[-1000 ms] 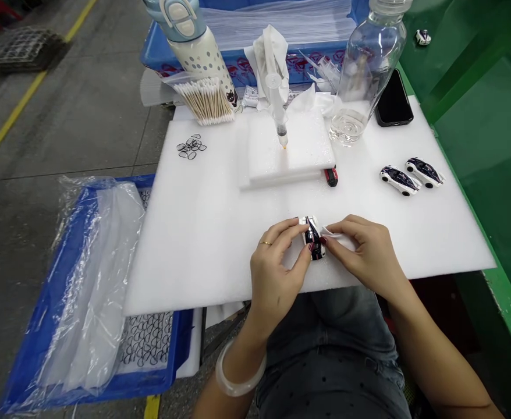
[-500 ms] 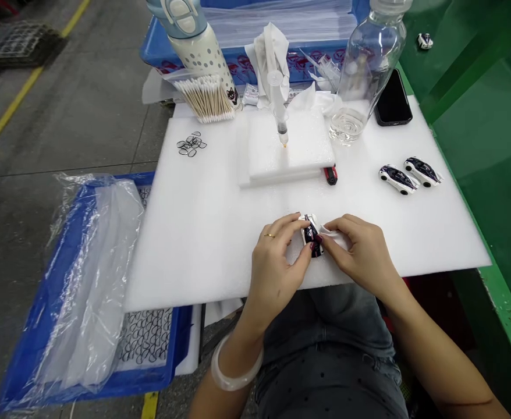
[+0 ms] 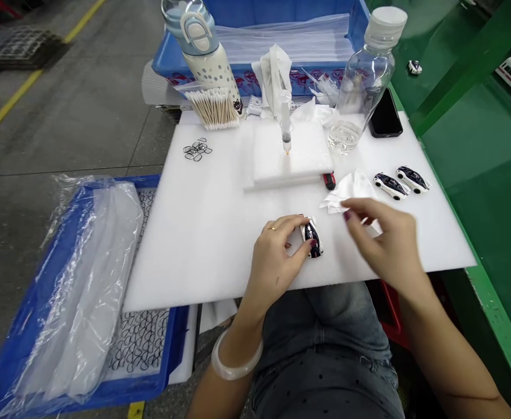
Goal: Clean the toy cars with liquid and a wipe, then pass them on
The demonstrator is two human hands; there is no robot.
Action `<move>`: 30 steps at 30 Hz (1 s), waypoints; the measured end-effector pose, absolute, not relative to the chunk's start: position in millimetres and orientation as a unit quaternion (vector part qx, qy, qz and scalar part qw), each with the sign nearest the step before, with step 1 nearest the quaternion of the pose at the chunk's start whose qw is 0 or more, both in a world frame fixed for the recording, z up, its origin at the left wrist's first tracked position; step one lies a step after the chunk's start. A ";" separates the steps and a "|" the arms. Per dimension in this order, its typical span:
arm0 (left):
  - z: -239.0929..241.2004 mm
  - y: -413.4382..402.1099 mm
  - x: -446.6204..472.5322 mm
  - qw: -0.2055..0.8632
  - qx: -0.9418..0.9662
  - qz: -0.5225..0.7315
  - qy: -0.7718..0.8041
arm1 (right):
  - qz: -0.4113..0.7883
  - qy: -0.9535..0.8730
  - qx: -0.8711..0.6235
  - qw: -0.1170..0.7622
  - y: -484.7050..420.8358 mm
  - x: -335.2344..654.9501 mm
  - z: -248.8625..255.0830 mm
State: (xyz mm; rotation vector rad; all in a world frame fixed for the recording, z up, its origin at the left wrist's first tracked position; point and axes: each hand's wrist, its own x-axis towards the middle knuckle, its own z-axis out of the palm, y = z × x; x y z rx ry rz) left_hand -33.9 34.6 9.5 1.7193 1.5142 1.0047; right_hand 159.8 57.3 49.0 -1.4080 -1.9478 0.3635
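My left hand (image 3: 277,259) pinches a small dark-and-white toy car (image 3: 312,237) against the white foam sheet (image 3: 203,233), thumb and fingers on its sides. My right hand (image 3: 384,238) is lifted off to the right of the car, blurred by motion, its fingertips closed on a crumpled white tissue (image 3: 348,191). Two more toy cars (image 3: 400,182) lie side by side at the right of the sheet.
A syringe (image 3: 285,125) stands on a raised foam block (image 3: 293,157), a small red item (image 3: 329,181) beside it. At the back: cotton swabs (image 3: 214,107), a dotted bottle (image 3: 205,52), a clear bottle (image 3: 362,75), a phone (image 3: 385,119), black rings (image 3: 197,149). A blue crate (image 3: 85,302) stands left.
My right hand has pulled away from the car, up and to the right, taking the white tissue with it. My left hand still holds the car in place.
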 end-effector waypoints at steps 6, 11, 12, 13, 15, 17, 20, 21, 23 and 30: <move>6.7 26.8 -67.4 0.485 0.565 0.479 0.465 | 0.154 -0.812 -0.526 0.199 45.2 119.7 28.0; 4.5 20.2 -68.9 0.496 0.442 0.560 0.495 | 0.110 -0.813 -0.546 0.170 43.2 107.9 34.5; 4.5 19.7 -67.8 0.495 0.439 0.561 0.498 | 0.113 -0.805 -0.551 0.188 44.7 121.6 36.3; 4.5 19.3 -67.0 0.495 0.438 0.561 0.498 | 0.110 -0.787 -0.567 0.216 46.6 143.7 37.4; 4.4 19.2 -66.4 0.496 0.437 0.565 0.494 | 0.076 -0.710 -0.636 0.291 50.8 211.3 36.0; 3.9 19.4 -66.8 0.502 0.438 0.564 0.488 | -0.012 -0.598 -0.733 0.323 55.6 295.5 30.2; 2.8 20.2 -67.4 0.503 0.447 0.555 0.489 | -0.074 -0.492 -0.837 0.228 62.9 392.4 20.1; 2.5 20.4 -67.2 0.501 0.455 0.551 0.489 | -0.085 -0.490 -0.842 0.208 64.9 405.0 18.4; 1.9 20.6 -66.5 0.492 0.472 0.547 0.486 | -0.134 -0.504 -0.824 0.223 68.8 396.2 19.0; -1.1 16.5 -62.8 0.421 0.550 0.501 0.518 | 0.014 -0.735 -0.657 0.169 105.6 253.1 36.9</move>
